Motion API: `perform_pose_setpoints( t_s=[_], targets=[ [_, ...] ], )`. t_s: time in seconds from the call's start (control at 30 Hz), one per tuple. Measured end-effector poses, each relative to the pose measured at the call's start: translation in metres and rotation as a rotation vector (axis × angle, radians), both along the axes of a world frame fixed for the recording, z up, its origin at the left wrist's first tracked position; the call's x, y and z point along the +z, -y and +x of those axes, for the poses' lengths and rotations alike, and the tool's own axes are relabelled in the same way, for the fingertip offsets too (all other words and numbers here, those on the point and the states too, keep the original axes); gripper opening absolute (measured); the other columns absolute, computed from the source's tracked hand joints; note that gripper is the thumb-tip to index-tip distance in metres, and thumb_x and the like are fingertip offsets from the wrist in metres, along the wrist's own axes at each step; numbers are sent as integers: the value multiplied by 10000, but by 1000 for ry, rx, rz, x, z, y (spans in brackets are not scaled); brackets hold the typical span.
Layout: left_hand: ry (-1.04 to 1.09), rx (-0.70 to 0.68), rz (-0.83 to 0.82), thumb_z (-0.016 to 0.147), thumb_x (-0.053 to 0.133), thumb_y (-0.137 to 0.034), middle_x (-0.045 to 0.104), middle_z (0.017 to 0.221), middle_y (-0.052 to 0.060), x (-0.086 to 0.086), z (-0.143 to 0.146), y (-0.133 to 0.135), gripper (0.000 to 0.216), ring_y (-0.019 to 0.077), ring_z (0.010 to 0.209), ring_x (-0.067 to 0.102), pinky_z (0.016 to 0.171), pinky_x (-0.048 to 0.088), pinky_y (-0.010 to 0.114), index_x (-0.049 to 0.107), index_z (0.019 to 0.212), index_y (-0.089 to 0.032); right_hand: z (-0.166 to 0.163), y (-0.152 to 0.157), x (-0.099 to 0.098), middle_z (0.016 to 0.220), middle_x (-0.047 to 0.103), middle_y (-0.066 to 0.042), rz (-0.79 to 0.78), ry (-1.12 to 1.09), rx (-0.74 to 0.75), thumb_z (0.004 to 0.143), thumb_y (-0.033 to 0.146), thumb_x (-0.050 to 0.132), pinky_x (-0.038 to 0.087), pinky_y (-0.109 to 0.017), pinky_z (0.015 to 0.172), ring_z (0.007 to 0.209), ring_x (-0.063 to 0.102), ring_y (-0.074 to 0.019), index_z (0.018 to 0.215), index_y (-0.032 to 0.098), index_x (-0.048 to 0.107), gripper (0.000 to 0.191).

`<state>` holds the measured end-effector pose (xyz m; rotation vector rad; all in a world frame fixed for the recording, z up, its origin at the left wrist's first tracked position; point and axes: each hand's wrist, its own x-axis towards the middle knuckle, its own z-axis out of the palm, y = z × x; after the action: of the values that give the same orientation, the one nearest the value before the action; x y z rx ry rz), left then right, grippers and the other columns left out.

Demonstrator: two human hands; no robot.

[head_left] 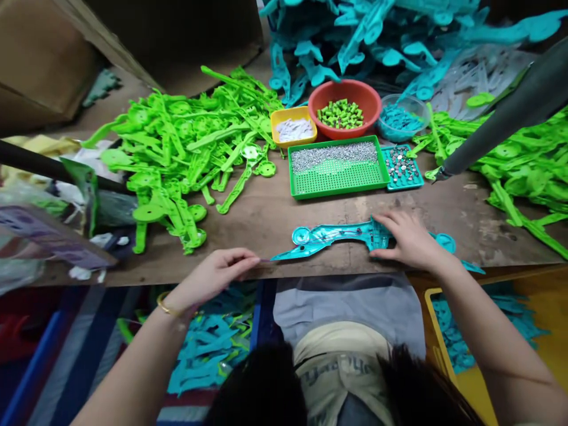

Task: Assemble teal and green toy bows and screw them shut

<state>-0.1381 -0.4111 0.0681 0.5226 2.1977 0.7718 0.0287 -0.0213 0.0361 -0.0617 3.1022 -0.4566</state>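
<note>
A long teal plastic part [331, 238] lies flat near the front edge of the wooden table [266, 219]. My right hand [410, 241] rests on its right portion with fingers curled over it, pressing it down. My left hand [219, 273] is at the table's front edge, fingers pinched together at the part's pointed left tip; something thin may be between them, too small to make out. A gold bracelet [165, 306] sits on my left wrist.
Behind the part stand a green tray of small screws [337, 165], a small teal tray [403, 168], a yellow tub [293, 126], a red bowl [345, 108] and a clear bowl [402, 116]. Green parts [186, 148] are heaped left and right, teal parts [377, 35] at the back. A grey tube [501, 115] slants in at the right.
</note>
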Motion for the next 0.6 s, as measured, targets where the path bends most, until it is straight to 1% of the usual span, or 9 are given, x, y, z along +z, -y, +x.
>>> perform_pose_setpoints(
  t_s=[0.07, 0.13, 0.2, 0.27, 0.33, 0.4, 0.47, 0.53, 0.6],
  targets=[
    [-76, -176, -23, 856, 530, -526, 712, 791, 27, 3, -3, -8, 365, 175, 715, 611, 653, 448, 240, 724, 849, -218, -4, 13, 3, 1345, 531, -157, -5, -48, 8, 792, 615, 614, 418, -529, 963, 1211, 487, -355, 1355, 188, 484, 718],
    [-80, -319, -50, 873, 505, -489, 734, 861, 30, 3, -1, -15, 347, 190, 772, 635, 724, 457, 252, 735, 851, -230, -9, 27, 5, 1271, 583, -138, -19, -116, 5, 892, 507, 537, 423, -479, 954, 1162, 519, -305, 1258, 185, 563, 488],
    [-69, -370, -76, 890, 470, -472, 738, 861, 30, 0, 2, -16, 359, 190, 764, 642, 719, 455, 251, 735, 874, -230, -15, 39, 4, 1144, 638, -115, 8, -155, 10, 947, 391, 473, 441, -432, 889, 1055, 558, -268, 1139, 183, 627, 322],
    [-132, -332, -121, 904, 434, -480, 735, 834, 35, -2, 2, -13, 390, 190, 738, 641, 682, 448, 252, 726, 882, -222, -21, 46, -1, 1043, 660, -103, 57, -169, 20, 947, 342, 478, 444, -410, 813, 964, 564, -260, 1070, 183, 659, 271],
    [-281, -267, -215, 912, 406, -488, 729, 798, 50, -5, 0, -8, 414, 203, 718, 645, 648, 437, 263, 713, 863, -214, -25, 48, -8, 983, 668, -96, 86, -191, 16, 938, 327, 498, 438, -395, 755, 907, 559, -255, 1046, 188, 675, 249],
    [-457, -211, -335, 918, 389, -470, 724, 770, 71, -7, -3, -5, 415, 225, 708, 655, 631, 432, 281, 699, 827, -210, -27, 49, -13, 970, 675, -93, 95, -231, 35, 941, 311, 497, 438, -389, 747, 894, 561, -250, 1038, 194, 682, 240],
    [-600, -149, -378, 923, 387, -429, 731, 800, 84, -9, -4, -7, 389, 242, 731, 668, 645, 443, 296, 694, 835, -206, -26, 48, -14, 1022, 683, -102, 92, -286, 88, 946, 287, 487, 450, -393, 787, 932, 574, -252, 1051, 191, 679, 239],
    [-715, -29, -256, 924, 412, -401, 741, 885, 82, -9, -3, -13, 350, 235, 788, 676, 693, 467, 299, 697, 890, -200, -23, 49, -12, 1074, 689, -112, 53, -334, 136, 948, 255, 483, 463, -396, 827, 967, 593, -249, 1083, 181, 668, 241],
    [-834, 158, -5, 920, 465, -387, 738, 924, 64, -8, 2, -21, 302, 203, 807, 673, 736, 486, 285, 697, 949, -198, -19, 49, -9, 1034, 706, -110, -41, -347, 121, 945, 255, 493, 481, -391, 819, 937, 621, -240, 1095, 174, 661, 239]
  ],
)
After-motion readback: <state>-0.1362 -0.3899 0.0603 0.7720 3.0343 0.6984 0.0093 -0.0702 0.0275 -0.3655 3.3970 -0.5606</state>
